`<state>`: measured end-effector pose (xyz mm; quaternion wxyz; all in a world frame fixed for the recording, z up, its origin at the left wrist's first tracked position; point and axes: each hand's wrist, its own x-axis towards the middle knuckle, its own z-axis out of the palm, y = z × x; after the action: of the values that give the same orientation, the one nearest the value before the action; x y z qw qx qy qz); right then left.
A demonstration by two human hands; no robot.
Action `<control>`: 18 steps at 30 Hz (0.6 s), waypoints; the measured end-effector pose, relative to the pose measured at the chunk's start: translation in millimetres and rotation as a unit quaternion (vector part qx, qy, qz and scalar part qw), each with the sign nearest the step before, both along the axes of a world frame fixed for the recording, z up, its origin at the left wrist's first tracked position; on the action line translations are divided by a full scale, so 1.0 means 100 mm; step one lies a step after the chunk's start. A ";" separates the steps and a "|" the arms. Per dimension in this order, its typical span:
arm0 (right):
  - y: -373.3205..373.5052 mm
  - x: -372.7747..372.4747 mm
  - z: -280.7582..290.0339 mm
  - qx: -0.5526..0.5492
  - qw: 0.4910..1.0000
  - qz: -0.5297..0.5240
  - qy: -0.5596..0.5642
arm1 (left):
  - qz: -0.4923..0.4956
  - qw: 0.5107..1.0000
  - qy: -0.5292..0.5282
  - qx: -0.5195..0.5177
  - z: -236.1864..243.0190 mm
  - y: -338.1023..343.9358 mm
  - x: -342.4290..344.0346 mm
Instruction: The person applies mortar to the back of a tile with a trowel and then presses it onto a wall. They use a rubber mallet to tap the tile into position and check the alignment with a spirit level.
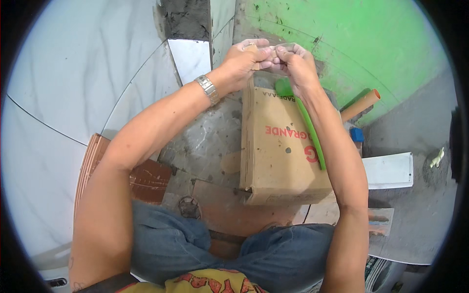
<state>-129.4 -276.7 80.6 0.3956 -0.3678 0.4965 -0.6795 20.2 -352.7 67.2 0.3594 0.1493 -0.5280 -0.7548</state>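
Above the far end of a cardboard box (281, 176), both my hands meet fingertip to fingertip. My left hand (246, 61), with a metal-banded watch (207, 89) on the wrist, is closed on a small tan piece (251, 48). Its thumb and fingers pinch toward the right hand. Opposite it, my right hand (298, 63) is closed in a pinch on the same small tan bit, with something thin and clear seeming to show beside it. Fingers hide most of it, so its kind is unclear. A green long-stemmed object (312, 132) lies on the box, partly behind my right forearm.
An orange pipe (361, 105) leans near the green wall (361, 44). Right of the box are a blue block (356, 134), a white tile strip (391, 171) and a flat plate (381, 220). Brown tiles (149, 180) stand left; a round drain (189, 207) is in the floor.
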 end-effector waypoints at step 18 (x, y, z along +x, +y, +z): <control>0.16 0.00 0.13 0.061 0.965 0.009 0.253 | 0.050 0.997 -0.020 0.047 0.07 -0.05 0.02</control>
<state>-129.1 -261.1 93.1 0.2848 -0.5075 0.6178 -0.5288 22.3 -357.6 74.6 0.3790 0.2074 -0.4911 -0.7564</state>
